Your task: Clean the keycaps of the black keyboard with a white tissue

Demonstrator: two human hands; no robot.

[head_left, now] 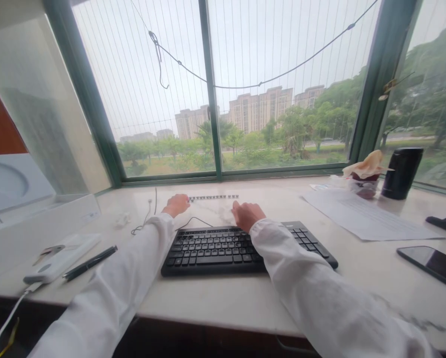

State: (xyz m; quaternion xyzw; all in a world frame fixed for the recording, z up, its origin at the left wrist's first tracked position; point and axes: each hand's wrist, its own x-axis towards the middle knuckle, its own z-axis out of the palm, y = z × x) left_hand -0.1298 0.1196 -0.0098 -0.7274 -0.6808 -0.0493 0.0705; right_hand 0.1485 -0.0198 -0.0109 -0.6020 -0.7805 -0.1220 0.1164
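Observation:
A black keyboard (215, 248) lies in front of me, and many of its middle keys look as if their caps are off, with pale spots showing. Behind it runs a straight row of small dark pieces that look like keycaps (215, 197). At the left end of that row is my left hand (177, 205), fingers closed and a reddish spot at the tips; what they hold is too small to make out. My right hand (247, 215) hovers at the keyboard's back edge, right of centre. Its fingers are curled in a pinch, and anything inside is hidden.
To the left lie a black pen (90, 262), a white power strip (60, 258) with a cable, and a pale box (77, 214). Rightward are paper sheets (372, 214), a phone (434, 266), a black cup (401, 174) and a crumpled tissue (367, 165). Windows stand behind.

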